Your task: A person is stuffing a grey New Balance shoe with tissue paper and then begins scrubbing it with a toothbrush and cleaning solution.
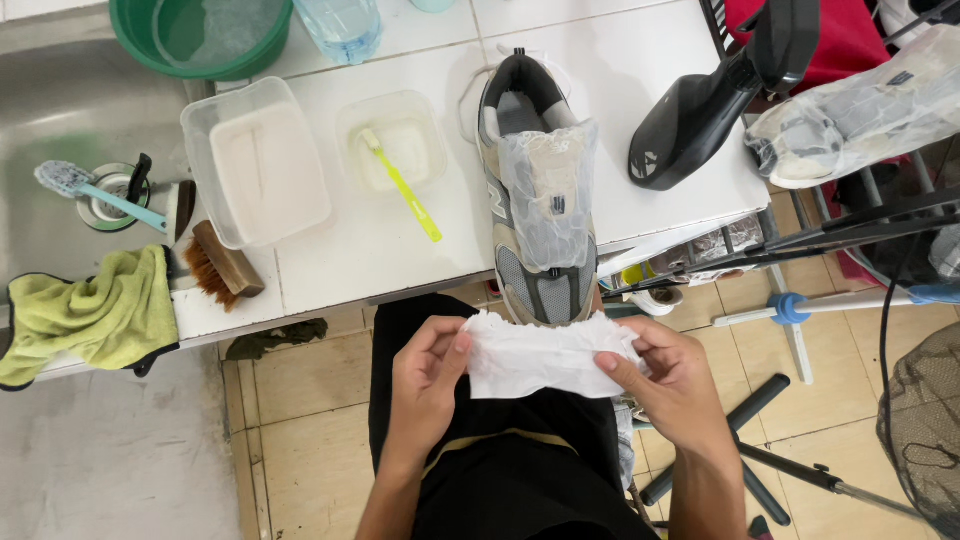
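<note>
- Both hands, the left hand [425, 375] and the right hand [670, 375], pinch a white wet wipe [545, 355] by its two ends, stretched flat between them above the lap.
- At 12 o'clock from the wipe, a beige sneaker [535, 180] lies on the white tiled bench [350, 250], its toe overhanging the edge, tissue draped over the laces.
- At 10 o'clock, a yellow toothbrush [400, 185] rests in a small clear tub [393, 140].
</note>
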